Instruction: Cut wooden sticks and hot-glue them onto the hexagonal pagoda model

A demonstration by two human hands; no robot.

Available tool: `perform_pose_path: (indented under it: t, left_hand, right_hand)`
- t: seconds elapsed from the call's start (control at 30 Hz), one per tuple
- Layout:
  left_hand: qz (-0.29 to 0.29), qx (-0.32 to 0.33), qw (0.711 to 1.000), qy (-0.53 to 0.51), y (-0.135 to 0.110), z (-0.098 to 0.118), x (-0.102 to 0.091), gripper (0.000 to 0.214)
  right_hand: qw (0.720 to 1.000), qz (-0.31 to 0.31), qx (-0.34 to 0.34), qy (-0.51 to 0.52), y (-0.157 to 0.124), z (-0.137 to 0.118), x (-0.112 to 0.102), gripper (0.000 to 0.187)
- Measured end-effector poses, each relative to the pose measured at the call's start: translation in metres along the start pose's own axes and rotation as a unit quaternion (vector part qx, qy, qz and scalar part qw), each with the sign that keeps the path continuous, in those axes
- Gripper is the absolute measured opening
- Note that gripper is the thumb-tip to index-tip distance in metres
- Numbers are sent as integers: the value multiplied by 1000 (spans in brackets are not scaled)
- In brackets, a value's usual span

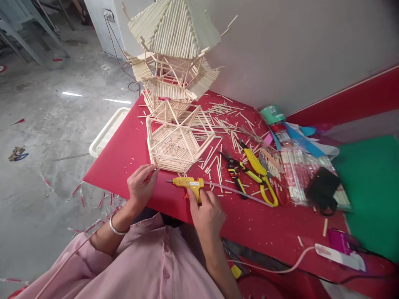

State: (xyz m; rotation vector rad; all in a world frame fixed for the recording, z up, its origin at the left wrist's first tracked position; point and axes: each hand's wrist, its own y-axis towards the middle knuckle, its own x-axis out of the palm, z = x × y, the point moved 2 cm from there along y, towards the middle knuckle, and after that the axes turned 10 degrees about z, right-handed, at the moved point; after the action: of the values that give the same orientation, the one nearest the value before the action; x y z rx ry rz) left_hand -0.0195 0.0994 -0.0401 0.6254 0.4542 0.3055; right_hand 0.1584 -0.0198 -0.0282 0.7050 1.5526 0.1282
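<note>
My right hand (207,211) is wrapped around the handle of a yellow hot glue gun (187,183), its nozzle pointing left. A clear glue stick (230,190) trails from the gun's back end. My left hand (143,182) is closed in a pinch at the near left corner of a hexagonal wooden-stick frame (195,155); a tiny pale tip shows at the fingertips, too small to name. The frame has a floor of sticks in a spiral pattern, with posts and top rails. Behind it stands a pagoda model (174,37) with stick roofs.
Loose sticks (221,109) lie scattered over the red table (115,166). To the right are yellow-handled pliers (249,170), a yellow cutter (254,161), scissors (268,191), bagged sticks (294,174), a black object (322,187) and a white power strip (339,257). A grey wall borders the back.
</note>
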Motion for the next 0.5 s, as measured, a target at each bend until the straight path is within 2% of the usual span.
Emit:
perform_pose_path:
  t: [0.1,0.17,0.23,0.33,0.4,0.5]
  left_hand:
    - [-3,-3,1000,1,0,0,0,8]
    - [-4,-1,1000,0,-1,-1,0,7]
    - [-2,0,1000,-1,-1,-1,0,6]
    - [-2,-3,1000,-1,-1,-2,0,6]
    - [-5,-3,1000,-1,-1,-2,1,6]
    - [-12,-2,1000,1,-1,-3,1,7]
  right_hand:
    - [998,55,-15,-3,6,0,-10,32]
    - [992,111,-19,52,9,-5,-16,19]
    - [979,139,-20,147,10,-17,-17,10]
    - [956,103,-42,272,11,-44,-10,15]
    - [954,92,-72,277,12,-60,-3,15]
    - [960,116,-96,237,20,-71,6,14]
